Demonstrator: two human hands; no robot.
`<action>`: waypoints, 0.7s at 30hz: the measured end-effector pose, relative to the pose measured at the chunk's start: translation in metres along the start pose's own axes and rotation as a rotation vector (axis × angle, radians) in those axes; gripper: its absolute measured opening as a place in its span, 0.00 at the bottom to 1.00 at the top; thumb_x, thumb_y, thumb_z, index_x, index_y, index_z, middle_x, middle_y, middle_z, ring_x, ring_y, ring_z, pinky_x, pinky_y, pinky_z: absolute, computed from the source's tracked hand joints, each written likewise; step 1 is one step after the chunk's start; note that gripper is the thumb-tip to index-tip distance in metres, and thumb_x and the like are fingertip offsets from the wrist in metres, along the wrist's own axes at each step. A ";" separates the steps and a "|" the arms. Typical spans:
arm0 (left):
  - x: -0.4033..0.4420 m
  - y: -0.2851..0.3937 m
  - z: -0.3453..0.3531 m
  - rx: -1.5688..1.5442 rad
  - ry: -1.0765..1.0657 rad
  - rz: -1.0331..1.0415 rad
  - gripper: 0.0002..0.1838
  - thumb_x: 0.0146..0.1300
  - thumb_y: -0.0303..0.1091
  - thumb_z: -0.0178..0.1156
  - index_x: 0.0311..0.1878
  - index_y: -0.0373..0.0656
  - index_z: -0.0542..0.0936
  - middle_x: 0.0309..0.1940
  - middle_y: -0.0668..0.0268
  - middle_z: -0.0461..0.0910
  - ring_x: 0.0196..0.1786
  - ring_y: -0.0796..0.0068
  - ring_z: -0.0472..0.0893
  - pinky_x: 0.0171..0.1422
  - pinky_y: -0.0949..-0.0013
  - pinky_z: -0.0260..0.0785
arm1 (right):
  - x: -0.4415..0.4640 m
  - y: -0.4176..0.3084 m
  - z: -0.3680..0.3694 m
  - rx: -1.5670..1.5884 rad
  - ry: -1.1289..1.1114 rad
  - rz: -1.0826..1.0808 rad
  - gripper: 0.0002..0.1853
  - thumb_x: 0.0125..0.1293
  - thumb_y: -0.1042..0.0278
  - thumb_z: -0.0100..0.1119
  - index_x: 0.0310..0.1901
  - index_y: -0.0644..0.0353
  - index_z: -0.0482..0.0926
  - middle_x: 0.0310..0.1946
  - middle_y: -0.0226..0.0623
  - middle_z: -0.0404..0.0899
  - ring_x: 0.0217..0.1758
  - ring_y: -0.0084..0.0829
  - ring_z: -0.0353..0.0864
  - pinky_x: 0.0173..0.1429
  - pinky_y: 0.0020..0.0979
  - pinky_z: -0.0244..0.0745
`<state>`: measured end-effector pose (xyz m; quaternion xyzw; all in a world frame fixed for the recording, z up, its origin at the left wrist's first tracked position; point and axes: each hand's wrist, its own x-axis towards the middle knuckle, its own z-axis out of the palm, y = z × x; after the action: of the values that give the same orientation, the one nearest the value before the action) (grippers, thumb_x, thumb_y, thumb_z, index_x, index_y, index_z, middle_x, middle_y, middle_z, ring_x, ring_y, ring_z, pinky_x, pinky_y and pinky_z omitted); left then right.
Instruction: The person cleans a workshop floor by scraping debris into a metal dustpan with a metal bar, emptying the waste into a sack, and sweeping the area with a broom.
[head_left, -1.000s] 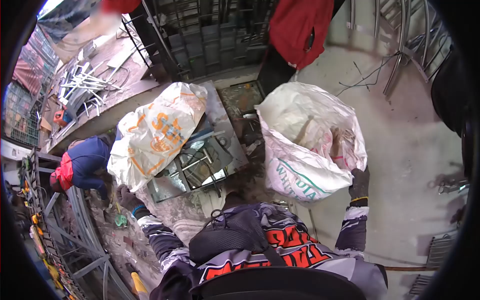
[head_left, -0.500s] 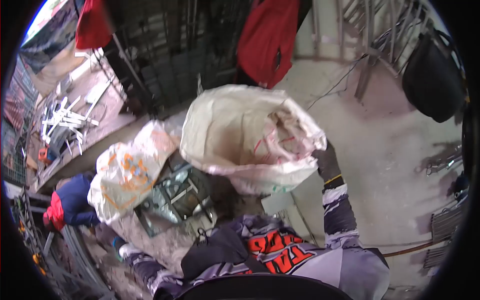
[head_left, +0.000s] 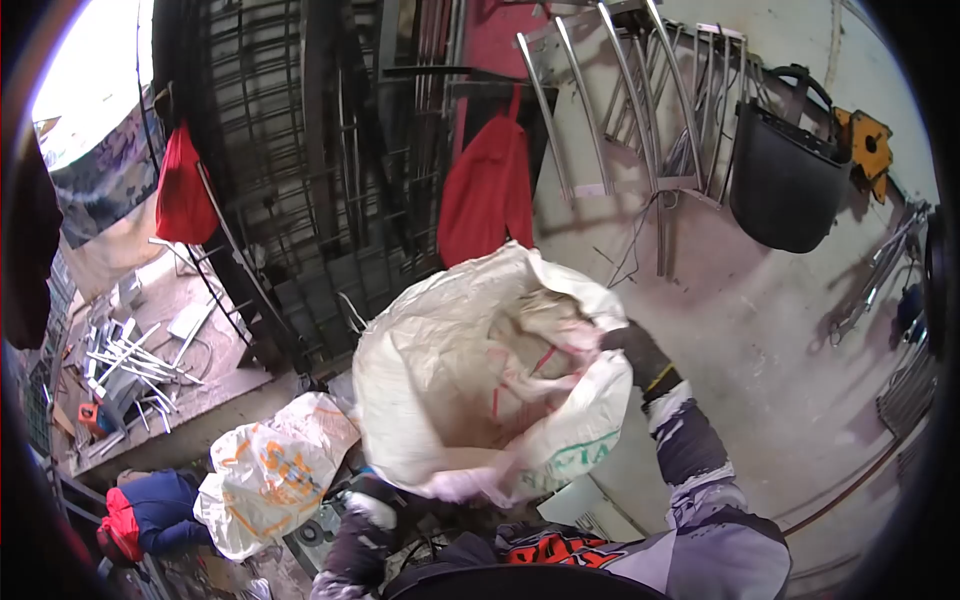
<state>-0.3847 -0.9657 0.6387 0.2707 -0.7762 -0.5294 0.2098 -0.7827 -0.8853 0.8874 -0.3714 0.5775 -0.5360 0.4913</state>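
A large white woven sack point(head_left: 430, 350) is held up in front of me, its wide mouth facing me and crumpled material showing inside. My right hand point(head_left: 637, 352), in a dark glove, is closed on the right rim of this sack. Low at the sack's left side is my left hand point(head_left: 375, 488), also gloved; its fingers are blurred and partly hidden against the sack's underside. A second white sack with orange print point(head_left: 272, 470) lies to the left of my left hand, apart from it.
A co-worker point(head_left: 155, 512) in blue and red bends at the lower left. Metal offcuts point(head_left: 130, 365) lie on a ledge behind. Red cloths point(head_left: 488, 190) hang by dark racks. Curved metal bars point(head_left: 625, 100) and a black bucket-like container point(head_left: 790, 175) are on the right wall.
The large sack has moved left and its mouth has turned toward me. My left hand has left the orange-printed sack and come to the large sack's lower left. The view has tilted up.
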 end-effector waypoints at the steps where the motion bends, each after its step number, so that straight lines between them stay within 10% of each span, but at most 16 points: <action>1: 0.035 -0.004 0.027 -0.037 0.001 0.032 0.49 0.53 0.49 0.67 0.73 0.39 0.54 0.67 0.52 0.66 0.68 0.54 0.68 0.71 0.59 0.61 | 0.004 0.004 0.006 -0.074 -0.057 0.066 0.22 0.52 0.75 0.59 0.52 0.63 0.77 0.36 0.33 0.80 0.33 0.27 0.80 0.38 0.32 0.79; 4: 0.144 -0.045 0.103 -0.121 0.101 0.171 0.52 0.54 0.37 0.67 0.77 0.42 0.46 0.67 0.53 0.66 0.69 0.54 0.68 0.70 0.59 0.62 | 0.015 0.036 0.078 -0.204 -0.217 0.022 0.17 0.57 0.70 0.60 0.48 0.64 0.80 0.39 0.32 0.82 0.39 0.25 0.80 0.47 0.30 0.77; 5: 0.127 0.081 0.088 -0.096 0.239 0.088 0.57 0.52 0.33 0.69 0.77 0.41 0.39 0.69 0.51 0.64 0.71 0.55 0.65 0.71 0.61 0.61 | 0.019 0.044 0.088 -0.354 -0.247 -0.105 0.15 0.61 0.69 0.60 0.49 0.64 0.80 0.40 0.32 0.82 0.42 0.24 0.79 0.51 0.30 0.76; 9: 0.168 0.094 0.065 -0.005 0.391 0.395 0.49 0.54 0.38 0.69 0.75 0.38 0.52 0.68 0.52 0.67 0.68 0.59 0.70 0.71 0.64 0.61 | 0.057 0.043 0.049 0.332 -0.445 0.056 0.21 0.73 0.64 0.49 0.63 0.66 0.69 0.57 0.39 0.76 0.54 0.27 0.75 0.64 0.31 0.68; 11: 0.169 0.121 0.050 0.248 0.441 0.285 0.32 0.61 0.39 0.62 0.66 0.37 0.68 0.59 0.54 0.77 0.65 0.59 0.74 0.69 0.63 0.63 | 0.032 0.011 0.033 0.167 -0.531 -0.277 0.28 0.69 0.65 0.55 0.67 0.66 0.63 0.61 0.43 0.73 0.58 0.31 0.74 0.66 0.33 0.67; 15: 0.231 0.038 0.030 -1.397 -0.097 0.453 0.21 0.76 0.41 0.41 0.66 0.44 0.69 0.58 0.60 0.77 0.59 0.61 0.77 0.68 0.58 0.67 | -0.029 0.005 -0.051 -0.965 -0.062 -0.481 0.67 0.36 0.53 0.82 0.74 0.62 0.45 0.72 0.53 0.54 0.76 0.49 0.52 0.76 0.41 0.54; 18: 0.231 0.078 0.054 -0.898 0.152 0.250 0.22 0.75 0.40 0.43 0.67 0.43 0.67 0.60 0.59 0.75 0.59 0.62 0.76 0.67 0.60 0.68 | -0.030 0.054 -0.060 -0.915 -0.115 -0.437 0.75 0.29 0.48 0.85 0.75 0.63 0.42 0.76 0.56 0.41 0.80 0.48 0.38 0.80 0.41 0.43; 21: 0.250 0.118 0.091 -0.462 0.391 0.176 0.24 0.73 0.39 0.46 0.69 0.42 0.64 0.61 0.59 0.73 0.60 0.63 0.76 0.65 0.62 0.69 | -0.029 0.060 -0.030 -0.612 -0.009 -0.621 0.69 0.32 0.49 0.83 0.74 0.63 0.47 0.69 0.56 0.59 0.73 0.50 0.61 0.71 0.41 0.62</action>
<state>-0.6547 -1.0274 0.7269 0.2442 -0.6010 -0.6092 0.4561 -0.7990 -0.8412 0.8312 -0.6582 0.5686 -0.4607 0.1766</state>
